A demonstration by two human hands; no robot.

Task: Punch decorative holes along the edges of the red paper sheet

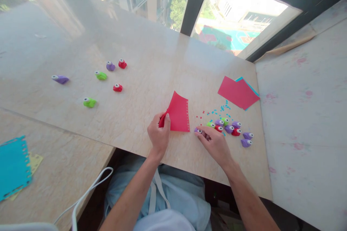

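Observation:
My left hand (159, 130) grips the left side of a sheet of red paper (179, 113), thumb on top. A row of small punched holes runs down the sheet's right edge. Just right of the paper, my right hand (213, 140) pinches a small purple craft punch (198, 130), partly hidden by the fingers. Close beyond that hand is a cluster of purple, green and red craft punches (229, 129). Tiny blue and red paper cutouts (214, 112) are scattered behind the cluster.
Red and blue paper pieces (238, 92) lie at the right by the wall (300, 115). Several more punches (101, 75) stand at the left. Blue punched paper (13, 166) over yellow paper (35, 161) and a white cable (92, 186) are at lower left. Windows (173, 0) border the far side.

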